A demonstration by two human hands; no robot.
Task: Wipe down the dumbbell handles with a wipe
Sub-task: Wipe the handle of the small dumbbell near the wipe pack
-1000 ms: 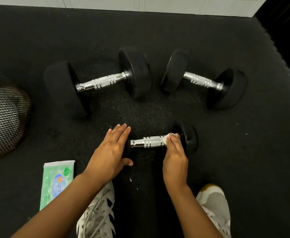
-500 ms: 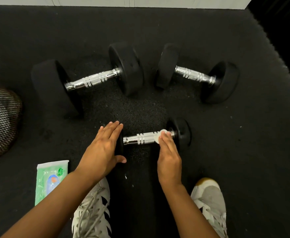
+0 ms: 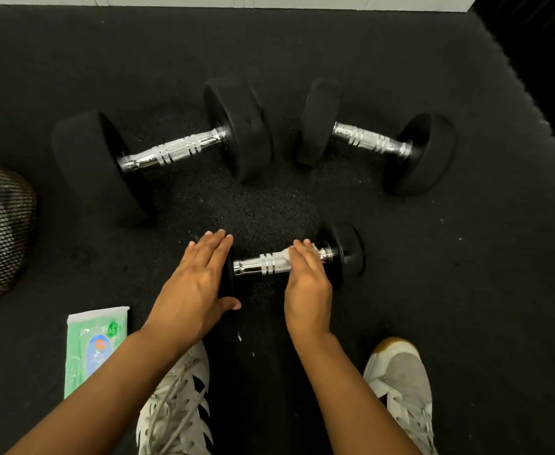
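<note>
Small dumbbell (image 3: 297, 259) gets pinned by the flat, open left hand (image 3: 193, 287) so it won't roll while the right hand (image 3: 307, 279) presses the wipe (image 3: 286, 257) onto its handle.

Wipe (image 3: 285, 257) mostly hidden under right hand (image 3: 307, 284)

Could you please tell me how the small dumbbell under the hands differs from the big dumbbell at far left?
The small dumbbell has slimmer plates than the big dumbbell. Both hands are on the small one, the right hand pressing a wipe; the big one lies untouched. Both have chrome handles.
</note>
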